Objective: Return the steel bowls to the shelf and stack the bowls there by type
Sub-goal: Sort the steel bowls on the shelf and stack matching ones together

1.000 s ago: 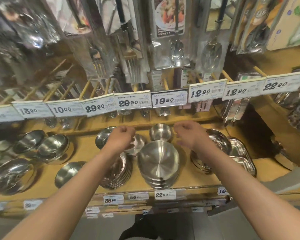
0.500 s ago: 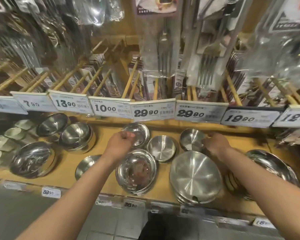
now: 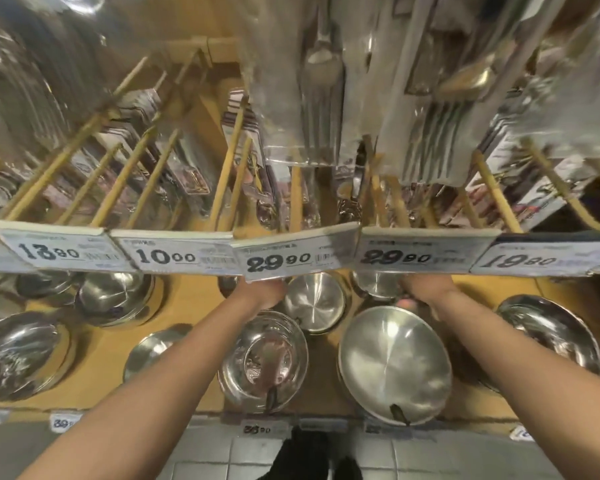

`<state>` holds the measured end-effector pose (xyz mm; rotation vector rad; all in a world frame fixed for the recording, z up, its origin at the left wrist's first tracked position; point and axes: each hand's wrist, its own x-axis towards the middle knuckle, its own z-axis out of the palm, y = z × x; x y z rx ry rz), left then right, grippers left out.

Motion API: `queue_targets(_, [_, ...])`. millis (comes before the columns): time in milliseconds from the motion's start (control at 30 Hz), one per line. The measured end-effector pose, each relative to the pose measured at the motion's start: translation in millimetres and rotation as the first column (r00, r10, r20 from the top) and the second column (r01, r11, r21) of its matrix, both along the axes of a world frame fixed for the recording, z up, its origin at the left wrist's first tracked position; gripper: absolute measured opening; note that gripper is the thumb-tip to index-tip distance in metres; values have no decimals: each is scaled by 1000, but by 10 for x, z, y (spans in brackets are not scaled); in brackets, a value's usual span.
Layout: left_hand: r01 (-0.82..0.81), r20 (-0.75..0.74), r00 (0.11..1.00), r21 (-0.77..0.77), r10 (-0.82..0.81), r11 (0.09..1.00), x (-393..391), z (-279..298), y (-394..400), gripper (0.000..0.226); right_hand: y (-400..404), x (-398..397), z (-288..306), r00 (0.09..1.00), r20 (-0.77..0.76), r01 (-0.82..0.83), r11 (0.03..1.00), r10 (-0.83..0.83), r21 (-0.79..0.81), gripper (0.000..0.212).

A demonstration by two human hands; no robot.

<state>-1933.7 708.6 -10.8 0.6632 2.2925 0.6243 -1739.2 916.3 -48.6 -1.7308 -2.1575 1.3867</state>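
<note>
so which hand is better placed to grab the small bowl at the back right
Right. The right hand is already at the small back bowl, while the left hand is further left, beyond the middle bowl.

Wooden shelf point(image 3: 194, 317), steel bowls point(image 3: 394, 363) spread across it, some apparently stacked

In front of you, a row of white price tags runs along the rail above the bowl shelf. From your left they read 13.80 point(image 3: 51, 251), 10.00 point(image 3: 168, 257), 29.90 point(image 3: 280, 260), 29.90 point(image 3: 397, 255) and what looks like 19.80 point(image 3: 522, 261); the small print on each is too blurred to read. On the shelf's front edge below, one tag point(image 3: 257, 428) shows something like 36.90, another point(image 3: 63, 423) starts with 39, and the rest is illegible.
</note>
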Motion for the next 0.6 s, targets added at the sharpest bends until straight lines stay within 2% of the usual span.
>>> queue_targets(33, [53,-11,999,-40,-53,998,4,-31,44,11,-15,12,63,999,-48,1,1000,-1,14,12])
queue_targets(100, [97,-33,994,-140,-102,985,3,-107,123,35,-28,52,184,996,-85,-27,999,28,21,21])
queue_targets(133, [92,-46,994,-164,-100,982,1,-123,149,41,-30,60,245,996,-79,-42,998,45,43,25])
queue_targets(200, [100,-96,988,-193,-121,976,-3,-145,188,41,-42,80,353,994,-95,-40,998,44,40,23])
queue_targets(367, [61,-163,984,-84,-74,995,25,-114,196,39,-121,115,547,985,-173,-23,999,19,-23,3])
queue_targets(500, [14,-179,984,-48,-22,999,44,6,173,38,-200,125,615,975,-190,87,987,-112,-136,14])
queue_targets(600, [-35,-193,981,-48,25,998,63,177,110,35,-274,129,729,974,-196,84,982,-117,-170,12])
